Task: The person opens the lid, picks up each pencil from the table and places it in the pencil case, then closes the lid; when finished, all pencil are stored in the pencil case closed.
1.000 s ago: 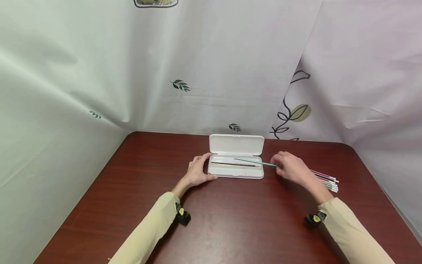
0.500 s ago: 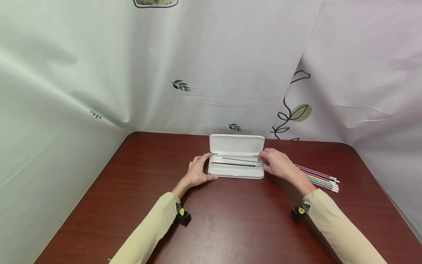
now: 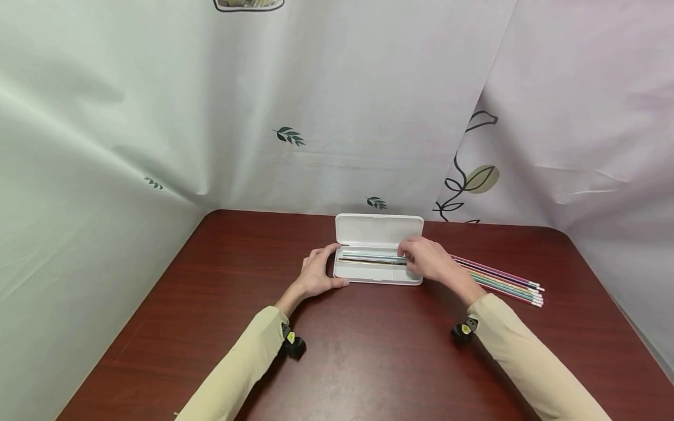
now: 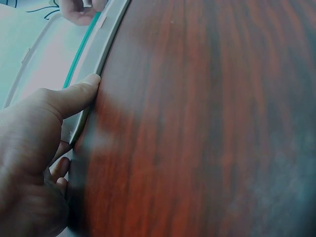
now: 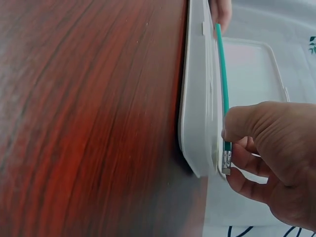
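Pinching green pencil [image 5: 222, 74] over white case [image 3: 365, 271]: right hand [image 3: 427, 257] | gripping case's left end: left hand [image 3: 316, 273] | loose pencils [image 3: 504, 282]: table [image 3: 368, 351], right side

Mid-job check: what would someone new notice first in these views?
Probably the white case, lying open toward the back of the dark red table, with the left hand gripping its left end. Next, the green pencil that the right hand pinches near its eraser end, over the case. Then the bundle of colored pencils on the table right of the case.
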Demonstrator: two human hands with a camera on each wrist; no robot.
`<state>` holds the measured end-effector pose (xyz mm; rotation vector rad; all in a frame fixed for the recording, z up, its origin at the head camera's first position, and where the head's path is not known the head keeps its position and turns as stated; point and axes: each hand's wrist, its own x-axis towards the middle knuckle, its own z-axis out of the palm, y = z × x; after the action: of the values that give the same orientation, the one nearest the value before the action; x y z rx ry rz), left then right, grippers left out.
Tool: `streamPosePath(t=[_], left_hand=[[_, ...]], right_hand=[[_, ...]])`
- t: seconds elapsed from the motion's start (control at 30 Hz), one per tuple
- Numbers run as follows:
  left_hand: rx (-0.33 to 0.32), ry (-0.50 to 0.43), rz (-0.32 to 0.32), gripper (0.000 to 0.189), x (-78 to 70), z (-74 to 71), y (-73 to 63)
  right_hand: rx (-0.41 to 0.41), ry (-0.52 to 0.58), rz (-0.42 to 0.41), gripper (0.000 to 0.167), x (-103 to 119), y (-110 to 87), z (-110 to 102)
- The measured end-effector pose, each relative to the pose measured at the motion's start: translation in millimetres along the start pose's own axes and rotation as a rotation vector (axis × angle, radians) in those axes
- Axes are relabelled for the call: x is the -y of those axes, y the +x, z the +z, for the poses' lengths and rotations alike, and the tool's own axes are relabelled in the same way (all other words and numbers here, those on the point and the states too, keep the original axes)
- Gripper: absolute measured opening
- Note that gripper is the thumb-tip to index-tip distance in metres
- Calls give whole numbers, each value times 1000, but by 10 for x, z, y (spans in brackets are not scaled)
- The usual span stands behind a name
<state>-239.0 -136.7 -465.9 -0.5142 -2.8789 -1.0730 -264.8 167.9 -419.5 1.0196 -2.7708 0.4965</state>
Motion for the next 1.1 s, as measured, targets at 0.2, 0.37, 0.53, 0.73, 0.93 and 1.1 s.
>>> streamPosePath(t=[0.2, 0.37, 0.53, 0.73, 0.93, 1.1], left_hand=[[-3, -2, -3, 89, -9, -4, -1], [-2, -6, -3, 89, -10, -4, -2], [-2, 0, 4, 89, -8, -4, -1], [-3, -3, 6, 88, -11, -6, 7], [2, -4, 3, 88, -24, -10, 4], [-1, -12, -1, 89, -18, -13, -7]], right_hand=[[15, 10, -26, 20, 38, 47, 26], [44, 2, -25, 20, 65, 84, 54], [56, -4, -17, 20, 85, 104, 72], [48, 6, -20, 18, 70, 100, 76], [-13, 33, -31, 14, 4, 35, -14], [-86, 47, -43, 13, -159, -170, -156]])
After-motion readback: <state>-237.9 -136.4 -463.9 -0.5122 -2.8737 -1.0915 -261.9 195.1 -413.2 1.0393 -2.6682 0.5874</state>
